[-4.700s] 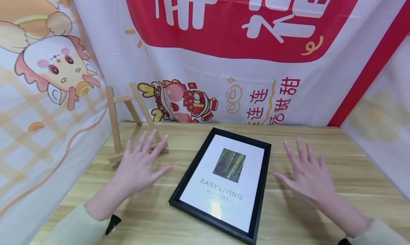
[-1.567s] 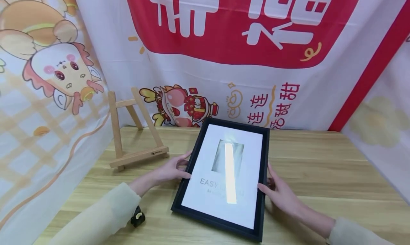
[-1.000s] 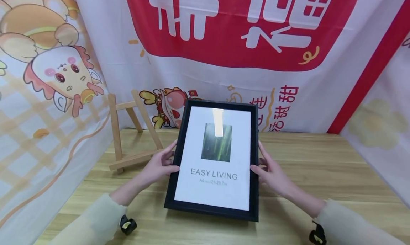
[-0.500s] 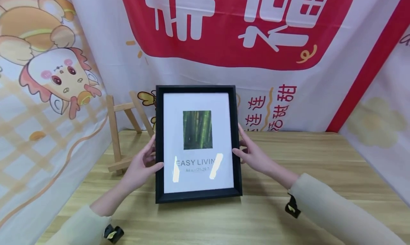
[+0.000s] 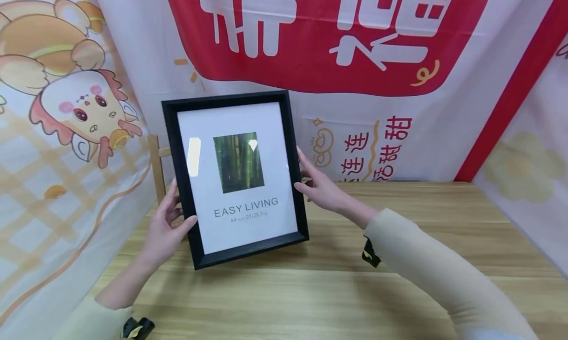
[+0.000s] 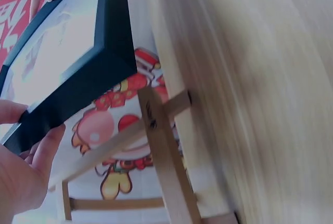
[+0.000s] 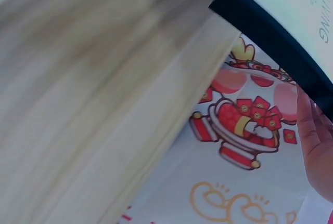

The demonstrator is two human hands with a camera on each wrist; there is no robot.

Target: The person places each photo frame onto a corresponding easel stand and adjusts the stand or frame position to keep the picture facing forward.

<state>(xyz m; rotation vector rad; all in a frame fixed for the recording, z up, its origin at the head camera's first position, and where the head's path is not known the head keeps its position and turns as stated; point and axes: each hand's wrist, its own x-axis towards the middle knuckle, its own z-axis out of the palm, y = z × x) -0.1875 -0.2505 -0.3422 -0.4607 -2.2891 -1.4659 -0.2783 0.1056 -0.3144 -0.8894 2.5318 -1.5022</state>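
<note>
A black picture frame (image 5: 241, 174) with a bamboo print and the words EASY LIVING is held up off the table, nearly upright and slightly tilted. My left hand (image 5: 166, 229) grips its left edge, thumb on the front and fingers behind. On the opposite edge my right hand (image 5: 319, 184) grips in the same way. Behind the picture frame stands a small wooden easel (image 5: 157, 170), mostly hidden in the head view. The left wrist view shows the easel's ledge (image 6: 166, 156) below the frame's lower corner, with a gap visible between them.
The wooden table (image 5: 377, 271) runs up to a white and red printed cloth (image 5: 377, 98) at the back. Printed cloth walls close off the left (image 5: 80, 192) and right (image 5: 523, 157) sides. Each wrist wears a black strap.
Both hands first hovered beside the flat picture frame, then gripped its sides. They have raised it, turned it nearly upright and carried it left in front of the easel.
</note>
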